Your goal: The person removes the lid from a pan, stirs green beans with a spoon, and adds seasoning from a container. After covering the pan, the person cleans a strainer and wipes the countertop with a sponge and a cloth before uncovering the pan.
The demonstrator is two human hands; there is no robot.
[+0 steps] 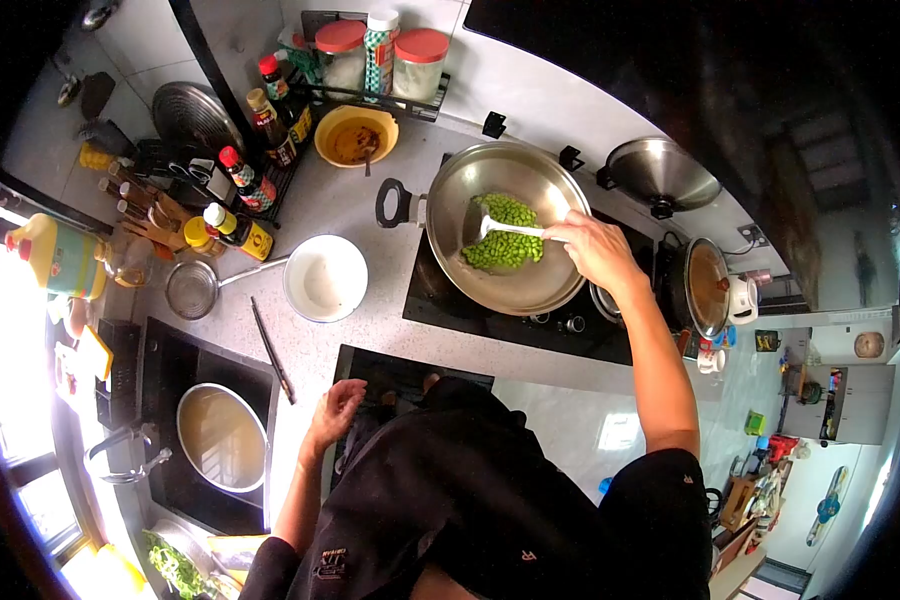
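Observation:
My right hand (598,250) is closed round the pale handle of a spatula (510,229). The spatula's blade rests among small green beans or peas (510,255) in a wide steel wok (560,185). This wok stands on the black cooktop (440,305), its dark loop handle (393,203) pointing left. Down by the counter's front edge, my left hand (337,410) hangs with its fingers loosely curled and nothing visible in them. Nearest to it on the counter lies a pair of dark chopsticks (272,350).
Left of the wok stand a white bowl (325,278), a strainer (192,290) and a yellow bowl (357,137) of sauce. Sauce bottles (248,182) line the rack. The sink (160,365) holds a pot (222,440) of cloudy liquid. A lidded pan (707,288) sits at right.

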